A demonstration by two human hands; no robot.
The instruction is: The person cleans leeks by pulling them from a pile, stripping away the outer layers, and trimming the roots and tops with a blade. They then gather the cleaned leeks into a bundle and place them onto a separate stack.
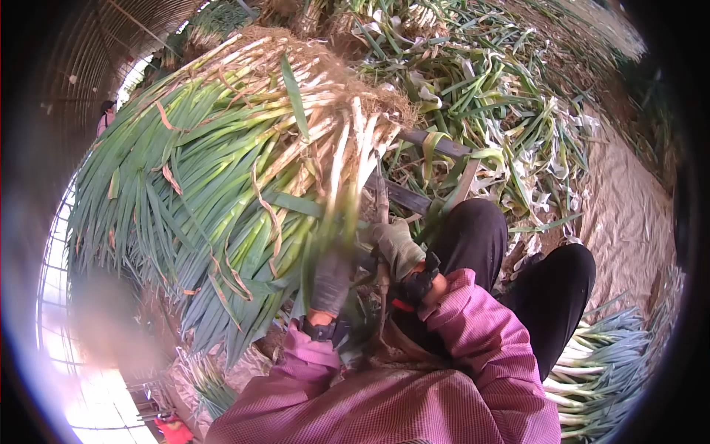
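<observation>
The big heap of long green onions with pale stalks and earthy roots (pixel 222 163) fills the picture from nine o'clock round to twelve, and reads as the stock not yet handled; it is by far the larger share. At one to three o'clock a wide litter of stripped green leaves and papery white skins (pixel 510 126) lies over the tan ground sheet (pixel 629 214), which suggests a good deal of trimming is already done. At four to five o'clock a smaller pile of clean white-stalked green onions (pixel 606 362) lies laid together, apparently the finished ones.

At the centre, the person in a pink checked jacket (pixel 414 399) and black trousers (pixel 518 274) works on a single blurred green onion stalk (pixel 336 200) that rises toward twelve o'clock from the hands. The left hand (pixel 330 281), in a grey glove, is clenched round the lower part of that stalk. The right hand (pixel 396 248), in a pale grey-green glove, is curled just beside it at two o'clock; whether it grips the stalk or a dark tool I cannot tell. So, in my judgement, the work stands somewhere in the middle, with one stalk in hand.
</observation>
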